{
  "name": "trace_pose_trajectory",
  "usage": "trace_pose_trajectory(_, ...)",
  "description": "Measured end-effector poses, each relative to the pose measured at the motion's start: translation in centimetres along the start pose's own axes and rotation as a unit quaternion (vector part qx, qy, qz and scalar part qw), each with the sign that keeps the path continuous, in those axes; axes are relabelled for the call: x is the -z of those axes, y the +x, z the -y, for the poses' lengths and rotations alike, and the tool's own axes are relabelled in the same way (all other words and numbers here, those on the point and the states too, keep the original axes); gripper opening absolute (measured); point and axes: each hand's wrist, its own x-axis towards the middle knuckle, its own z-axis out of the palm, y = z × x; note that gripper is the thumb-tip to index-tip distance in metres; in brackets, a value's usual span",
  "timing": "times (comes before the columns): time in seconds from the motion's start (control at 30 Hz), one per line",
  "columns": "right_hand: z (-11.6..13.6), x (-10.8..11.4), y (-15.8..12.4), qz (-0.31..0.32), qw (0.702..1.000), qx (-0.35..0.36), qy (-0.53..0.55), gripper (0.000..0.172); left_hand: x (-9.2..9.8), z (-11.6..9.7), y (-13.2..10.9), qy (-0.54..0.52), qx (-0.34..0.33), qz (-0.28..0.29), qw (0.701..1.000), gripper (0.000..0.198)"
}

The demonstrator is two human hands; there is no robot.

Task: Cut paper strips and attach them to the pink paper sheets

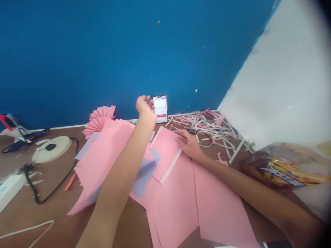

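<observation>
My left hand (145, 107) is raised in front of the blue wall, just left of a phone (160, 109) that stands upright against it. Its fingers are loosely bent and apart, and nothing shows in them. On the right, my right hand (190, 145) rests at the upper right edge of a small pink paper piece (167, 148) with white strips along two sides. Those fingers are spread. Dark-handled scissors (191, 131) lie just beyond them. Larger pink sheets (173, 210) lie underneath. Under my left forearm are more pink sheets (108, 148) and a bluish-grey sheet (147, 174).
Pink folded paper fans (99, 119) stand against the wall. Paper strips (214, 129) are heaped at the back right, near a plastic snack bag (287, 168). At left are a white round disc (51, 150), a black cable (60, 191), a red pen-like stick (70, 182) and a power strip (11, 189).
</observation>
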Motion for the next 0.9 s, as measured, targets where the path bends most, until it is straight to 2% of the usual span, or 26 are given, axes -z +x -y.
trace_pose_trajectory(0.1,-0.2,0.2,0.0,-0.099,0.995,-0.019,-0.002,0.023,-2.4,0.6,0.4,0.101,0.047,0.117,0.987,0.019)
trace_pose_trajectory(0.17,-0.4,0.3,0.0,-0.144,0.989,-0.031,-0.01,0.02,-2.9,1.1,0.8,0.19,0.021,0.163,0.968,0.017)
trace_pose_trajectory(0.2,-0.5,0.3,0.0,-0.16,0.987,-0.032,-0.014,0.02,-2.8,1.4,1.0,0.25,-0.009,0.194,0.949,0.015)
trace_pose_trajectory(0.23,-0.5,0.5,0.1,-0.172,0.985,-0.031,-0.018,0.019,-2.5,1.6,1.2,0.32,-0.047,0.243,0.914,0.014)
trace_pose_trajectory(0.3,-0.3,0.9,0.4,-0.197,0.98,-0.025,-0.029,0.018,-1.2,2.1,1.8,0.459,-0.087,0.387,0.795,0.011)
trace_pose_trajectory(0.33,-0.2,1.3,0.6,-0.214,0.976,-0.024,-0.033,0.017,-0.4,2.4,2.0,0.503,-0.11,0.41,0.753,0.01)
trace_pose_trajectory(0.37,0.0,1.6,0.9,-0.236,0.971,-0.027,-0.033,0.017,0.5,2.8,2.0,0.523,-0.138,0.4,0.74,0.012)
trace_pose_trajectory(0.47,0.4,2.8,2.0,-0.313,0.948,-0.05,-0.017,0.017,3.1,4.0,1.4,0.5,-0.211,0.355,0.761,0.026)
trace_pose_trajectory(0.57,0.2,3.8,3.0,-0.342,0.938,-0.055,0.023,0.016,5.3,4.4,0.0,0.449,-0.186,0.38,0.787,0.038)
trace_pose_trajectory(0.6,0.0,4.1,3.3,-0.344,0.937,-0.06,0.029,0.016,5.9,4.2,-0.4,0.447,-0.168,0.398,0.783,0.039)
trace_pose_trajectory(0.7,-0.6,4.7,4.0,-0.351,0.931,-0.072,0.075,0.015,7.2,3.4,-1.0,0.445,-0.161,0.473,0.743,0.032)
trace_pose_trajectory(0.77,-0.9,5.0,4.3,-0.366,0.917,-0.084,0.136,0.015,7.8,3.2,-0.7,0.448,-0.17,0.479,0.735,0.027)
trace_pose_trajectory(0.83,-1.0,5.1,4.5,-0.379,0.899,-0.104,0.192,0.015,8.1,3.6,0.1,0.455,-0.159,0.446,0.754,0.026)
trace_pose_trajectory(0.9,-1.0,5.0,4.5,-0.365,0.891,-0.136,0.232,0.016,8.4,4.5,0.8,0.433,-0.128,0.414,0.79,0.027)
